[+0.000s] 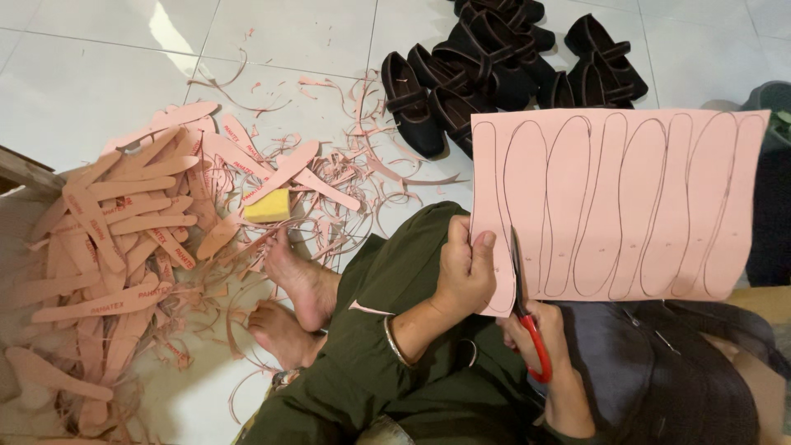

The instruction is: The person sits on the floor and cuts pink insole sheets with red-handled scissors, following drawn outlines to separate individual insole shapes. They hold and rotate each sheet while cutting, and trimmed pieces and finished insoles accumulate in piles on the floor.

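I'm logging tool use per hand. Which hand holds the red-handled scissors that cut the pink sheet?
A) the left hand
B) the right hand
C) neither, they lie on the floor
B: the right hand grips the red-handled scissors, while the left hand holds the pink sheet.

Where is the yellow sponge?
In the head view, the yellow sponge lies on the white tiled floor left of centre, among the pink cut-out insoles and trimmings, just above the person's bare feet.
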Action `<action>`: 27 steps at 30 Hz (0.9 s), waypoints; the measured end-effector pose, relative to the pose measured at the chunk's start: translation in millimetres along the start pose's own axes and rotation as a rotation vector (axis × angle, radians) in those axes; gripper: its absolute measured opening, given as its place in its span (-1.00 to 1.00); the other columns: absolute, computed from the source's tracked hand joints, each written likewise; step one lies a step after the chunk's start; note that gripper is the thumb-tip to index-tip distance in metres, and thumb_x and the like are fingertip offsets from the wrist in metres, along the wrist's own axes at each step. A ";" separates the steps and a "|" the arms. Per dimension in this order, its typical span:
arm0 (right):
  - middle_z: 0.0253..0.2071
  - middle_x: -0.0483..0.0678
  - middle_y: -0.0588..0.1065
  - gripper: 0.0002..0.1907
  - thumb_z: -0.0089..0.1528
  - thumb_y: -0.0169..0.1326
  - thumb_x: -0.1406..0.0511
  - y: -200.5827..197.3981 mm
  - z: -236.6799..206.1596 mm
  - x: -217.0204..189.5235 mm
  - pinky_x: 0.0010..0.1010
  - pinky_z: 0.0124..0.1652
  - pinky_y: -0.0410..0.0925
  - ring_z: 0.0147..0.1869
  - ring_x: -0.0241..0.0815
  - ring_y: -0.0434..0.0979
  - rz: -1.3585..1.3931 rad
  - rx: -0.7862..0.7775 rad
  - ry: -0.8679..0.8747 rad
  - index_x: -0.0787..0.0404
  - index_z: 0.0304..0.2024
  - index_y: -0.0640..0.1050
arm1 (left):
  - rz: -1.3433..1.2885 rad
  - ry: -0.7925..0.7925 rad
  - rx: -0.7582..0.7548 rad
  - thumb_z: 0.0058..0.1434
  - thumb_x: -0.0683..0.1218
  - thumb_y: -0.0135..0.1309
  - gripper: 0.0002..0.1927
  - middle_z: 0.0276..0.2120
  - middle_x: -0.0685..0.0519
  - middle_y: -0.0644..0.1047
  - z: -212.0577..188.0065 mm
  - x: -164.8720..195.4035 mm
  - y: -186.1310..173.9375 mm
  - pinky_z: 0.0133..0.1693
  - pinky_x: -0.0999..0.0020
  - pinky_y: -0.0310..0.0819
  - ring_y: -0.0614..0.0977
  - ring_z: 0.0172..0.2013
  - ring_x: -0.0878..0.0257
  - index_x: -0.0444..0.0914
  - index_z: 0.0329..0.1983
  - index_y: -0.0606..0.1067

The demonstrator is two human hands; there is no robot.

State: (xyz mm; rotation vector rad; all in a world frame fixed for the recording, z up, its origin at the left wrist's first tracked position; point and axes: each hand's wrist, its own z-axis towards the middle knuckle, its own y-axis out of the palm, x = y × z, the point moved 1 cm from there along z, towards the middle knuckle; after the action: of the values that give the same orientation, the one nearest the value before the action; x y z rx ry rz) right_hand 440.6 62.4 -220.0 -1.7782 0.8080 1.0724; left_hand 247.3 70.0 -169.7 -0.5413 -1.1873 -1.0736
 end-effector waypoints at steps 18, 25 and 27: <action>-0.16 0.10 0.51 -0.46 0.31 -0.04 0.11 -98.1 -45.7 -70.7 -0.25 -0.11 0.38 -0.18 -0.11 0.51 0.136 -0.401 0.052 0.45 0.11 0.49 | -0.221 -0.043 0.342 0.48 -0.12 -0.10 -0.85 -0.24 0.07 0.46 19.7 -23.0 -5.0 -0.12 0.44 0.42 0.42 -0.22 0.39 -0.33 -0.08 0.30; -0.31 0.07 0.54 -0.41 0.34 -0.11 0.01 -82.6 -67.0 -66.5 -0.36 -0.14 0.37 -0.22 -0.16 0.51 0.105 -0.307 -0.015 0.43 0.06 0.50 | -0.071 -0.023 0.155 0.48 -0.10 -0.07 -0.83 -0.42 0.08 0.47 1.9 -11.8 0.9 -0.34 0.42 0.39 0.42 -0.40 0.41 -0.33 -0.11 0.33; -0.29 0.06 0.54 -0.38 0.31 -0.11 -0.02 -82.5 -59.8 -57.9 -0.37 -0.14 0.36 -0.21 -0.17 0.50 0.121 -0.296 0.050 0.43 0.05 0.49 | -0.064 0.012 0.136 0.50 -0.10 -0.06 -0.83 -0.45 0.10 0.46 1.0 -9.0 0.0 -0.37 0.40 0.38 0.41 -0.42 0.40 -0.33 -0.11 0.34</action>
State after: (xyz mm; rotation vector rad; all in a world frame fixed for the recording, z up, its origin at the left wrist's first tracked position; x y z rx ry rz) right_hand 506.3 45.6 -124.4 -2.0301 0.8287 1.2850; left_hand 246.8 74.3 -177.7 -0.3934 -1.2641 -1.0404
